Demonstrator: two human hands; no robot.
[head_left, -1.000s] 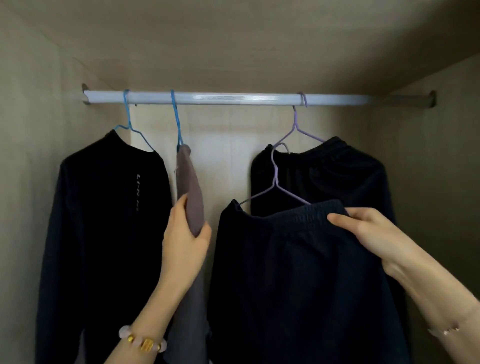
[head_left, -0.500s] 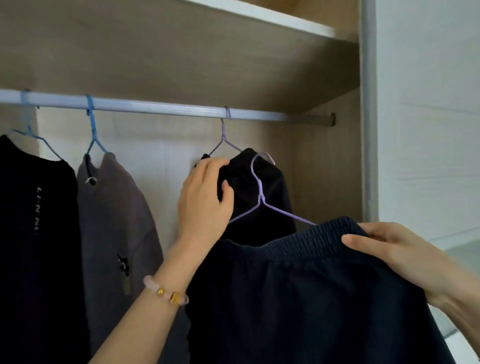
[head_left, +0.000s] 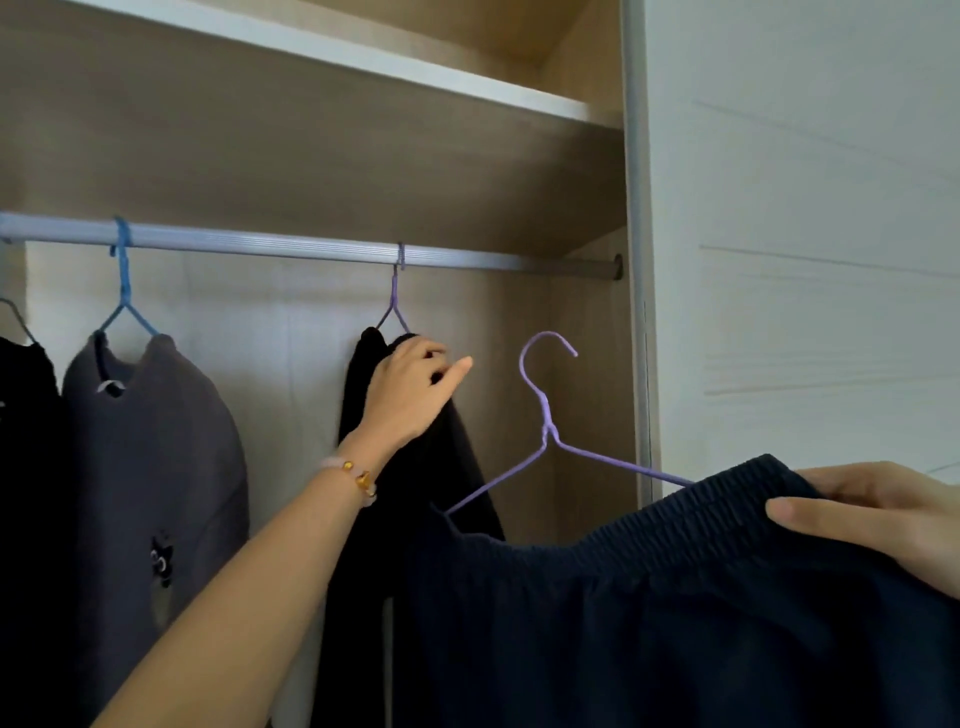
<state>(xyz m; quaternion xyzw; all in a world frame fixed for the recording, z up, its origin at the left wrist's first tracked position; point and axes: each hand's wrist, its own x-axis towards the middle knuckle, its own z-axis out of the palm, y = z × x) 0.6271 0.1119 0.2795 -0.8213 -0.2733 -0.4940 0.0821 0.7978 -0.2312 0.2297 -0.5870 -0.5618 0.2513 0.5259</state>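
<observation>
Half a second ago the hook of the purple hanger (head_left: 545, 415) sat right against the black garment (head_left: 415, 493). Now the hanger has swung right, clear of that garment, and hangs below the rail (head_left: 260, 244) near its right end, not on it. My left hand (head_left: 410, 384) has stayed at the top of the black garment, fingers curled into the cloth, forefinger sticking out to the right. My right hand (head_left: 878, 514) still pinches the waistband of the navy trousers (head_left: 623, 623), thumb in front.

The hanger stands with its hook up, the open side facing the wardrobe's right wall. Its long axis runs roughly along the rail, and its right arm goes into the waistband. The trousers hang from it, low at the right. Left along the rail, a grey sweater (head_left: 156, 441) hangs on a blue hanger (head_left: 123, 291).
</observation>
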